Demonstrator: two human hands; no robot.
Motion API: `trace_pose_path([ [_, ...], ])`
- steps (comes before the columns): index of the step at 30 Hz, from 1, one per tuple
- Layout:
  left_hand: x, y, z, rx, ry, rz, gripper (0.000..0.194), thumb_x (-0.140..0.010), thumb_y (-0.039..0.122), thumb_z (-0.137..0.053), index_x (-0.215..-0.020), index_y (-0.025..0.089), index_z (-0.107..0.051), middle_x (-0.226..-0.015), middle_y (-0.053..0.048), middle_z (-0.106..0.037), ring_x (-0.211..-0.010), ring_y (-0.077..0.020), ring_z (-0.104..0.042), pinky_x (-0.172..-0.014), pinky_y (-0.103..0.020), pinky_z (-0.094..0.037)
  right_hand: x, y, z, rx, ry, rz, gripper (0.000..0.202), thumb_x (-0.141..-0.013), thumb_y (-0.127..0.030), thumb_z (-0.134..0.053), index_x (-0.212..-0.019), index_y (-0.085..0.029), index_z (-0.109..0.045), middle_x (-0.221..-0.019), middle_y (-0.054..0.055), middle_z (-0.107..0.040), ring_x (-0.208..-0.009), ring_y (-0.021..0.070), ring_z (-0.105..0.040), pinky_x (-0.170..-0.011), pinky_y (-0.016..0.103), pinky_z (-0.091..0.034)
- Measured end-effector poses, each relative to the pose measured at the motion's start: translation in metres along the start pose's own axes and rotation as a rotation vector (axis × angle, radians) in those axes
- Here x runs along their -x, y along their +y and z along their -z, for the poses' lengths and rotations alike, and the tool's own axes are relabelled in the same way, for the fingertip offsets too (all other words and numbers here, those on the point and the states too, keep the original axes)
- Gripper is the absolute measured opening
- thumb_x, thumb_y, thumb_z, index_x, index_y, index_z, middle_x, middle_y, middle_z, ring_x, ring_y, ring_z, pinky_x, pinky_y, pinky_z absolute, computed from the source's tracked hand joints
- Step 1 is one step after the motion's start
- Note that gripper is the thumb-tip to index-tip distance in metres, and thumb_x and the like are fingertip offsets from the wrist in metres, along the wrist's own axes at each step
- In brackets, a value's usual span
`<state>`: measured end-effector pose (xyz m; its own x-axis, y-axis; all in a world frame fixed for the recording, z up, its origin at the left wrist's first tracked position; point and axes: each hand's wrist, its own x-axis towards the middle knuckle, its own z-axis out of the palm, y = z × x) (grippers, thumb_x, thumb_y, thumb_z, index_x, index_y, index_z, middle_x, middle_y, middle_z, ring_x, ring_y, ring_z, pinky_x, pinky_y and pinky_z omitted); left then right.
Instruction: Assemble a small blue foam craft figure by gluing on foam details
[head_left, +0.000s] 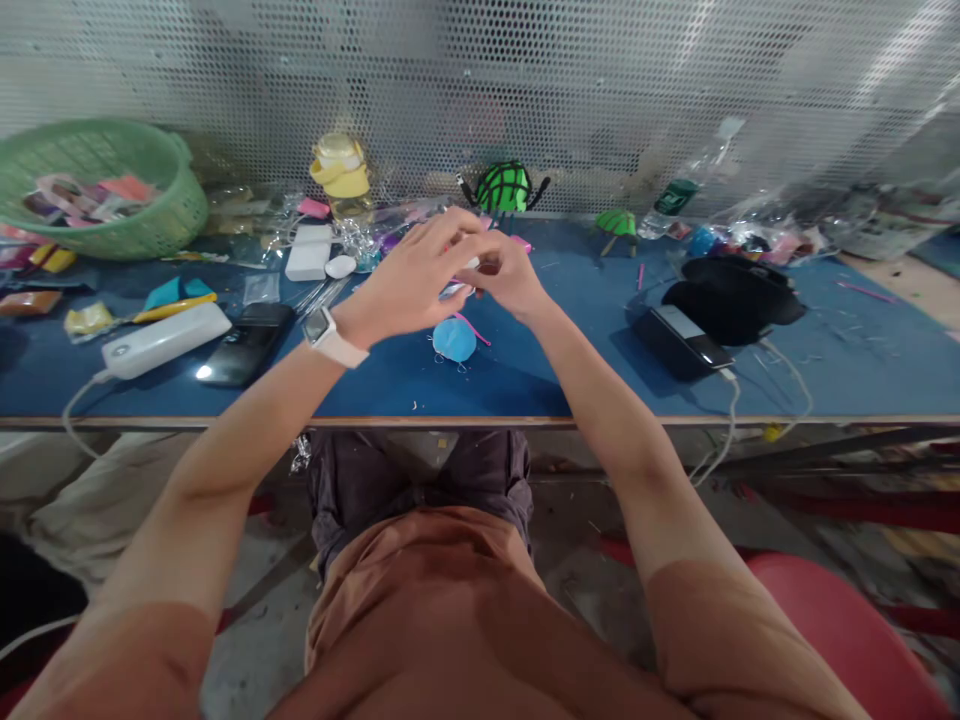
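Both of my hands meet above the middle of the blue table. My left hand, with a white-strapped watch on its wrist, curves its fingers over a small item. My right hand has its fingers bent and pinched together against the same spot. A bit of white shows between the fingers, but what it belongs to is hidden. Just below the hands, a round light-blue piece with loose threads lies flat. A thin pink stick rests beside it.
To the left stand a green basket of colourful pieces, a white power bank and a dark phone. Green turtle-like toys sit along the perforated metal panel. On the right are a bottle, black pouch and cabled device.
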<state>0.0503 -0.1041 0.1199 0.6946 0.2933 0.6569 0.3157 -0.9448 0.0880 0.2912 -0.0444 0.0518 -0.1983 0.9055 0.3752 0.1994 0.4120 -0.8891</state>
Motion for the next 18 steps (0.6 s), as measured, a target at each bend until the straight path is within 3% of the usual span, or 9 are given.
trace_pose_path([
  [2, 0.008, -0.049, -0.022, -0.027, -0.117, 0.049, 0.058, -0.106, 0.024, -0.083, -0.162, 0.028, -0.07, -0.162, -0.016, -0.07, -0.156, -0.0458, -0.068, -0.132, -0.07, -0.058, 0.003, -0.004, -0.003, -0.084, -0.025, -0.032, 0.07, -0.075, -0.065, -0.113, -0.111, -0.031, -0.063, -0.091, 0.0, -0.073, -0.084, 0.0247, -0.076, -0.067, 0.039, -0.063],
  [5, 0.032, -0.084, -0.05, 0.035, -0.115, 0.084, 0.052, -0.111, 0.032, -0.081, -0.162, 0.026, -0.073, -0.154, -0.017, -0.076, -0.147, -0.0398, -0.074, -0.125, -0.061, -0.064, 0.007, -0.004, -0.007, -0.139, -0.076, -0.061, 0.079, -0.067, -0.065, -0.118, -0.105, -0.03, -0.059, -0.084, -0.003, -0.069, -0.072, 0.0214, -0.073, -0.057, 0.034, -0.053],
  [8, 0.048, -0.089, -0.064, 0.127, 0.008, 0.165, 0.039, -0.112, 0.041, -0.085, -0.147, 0.026, -0.083, -0.14, -0.014, -0.084, -0.129, -0.0342, -0.081, -0.116, -0.055, -0.067, 0.009, -0.001, -0.012, -0.137, -0.124, -0.065, 0.077, -0.065, -0.069, -0.118, -0.103, -0.029, -0.063, -0.081, -0.003, -0.07, -0.069, 0.02, -0.072, -0.055, 0.032, -0.05],
  [13, 0.049, -0.082, -0.063, 0.287, 0.159, 0.286, 0.031, -0.107, 0.056, -0.092, -0.119, 0.027, -0.091, -0.116, -0.01, -0.091, -0.103, -0.0269, -0.084, -0.098, -0.044, -0.07, 0.011, 0.002, -0.017, -0.157, -0.092, -0.054, 0.068, -0.074, -0.073, -0.112, -0.104, -0.028, -0.072, -0.082, -0.001, -0.074, -0.075, 0.0211, -0.075, -0.056, 0.031, -0.054],
  [18, 0.048, -0.078, -0.063, 0.38, 0.288, 0.333, 0.027, -0.11, 0.054, -0.09, -0.111, 0.027, -0.091, -0.11, -0.009, -0.09, -0.094, -0.0234, -0.084, -0.088, -0.04, -0.07, 0.011, 0.003, -0.019, -0.227, -0.088, 0.0, 0.065, -0.077, -0.078, -0.108, -0.105, -0.027, -0.079, -0.085, 0.001, -0.078, -0.074, 0.021, -0.075, -0.055, 0.031, -0.055],
])
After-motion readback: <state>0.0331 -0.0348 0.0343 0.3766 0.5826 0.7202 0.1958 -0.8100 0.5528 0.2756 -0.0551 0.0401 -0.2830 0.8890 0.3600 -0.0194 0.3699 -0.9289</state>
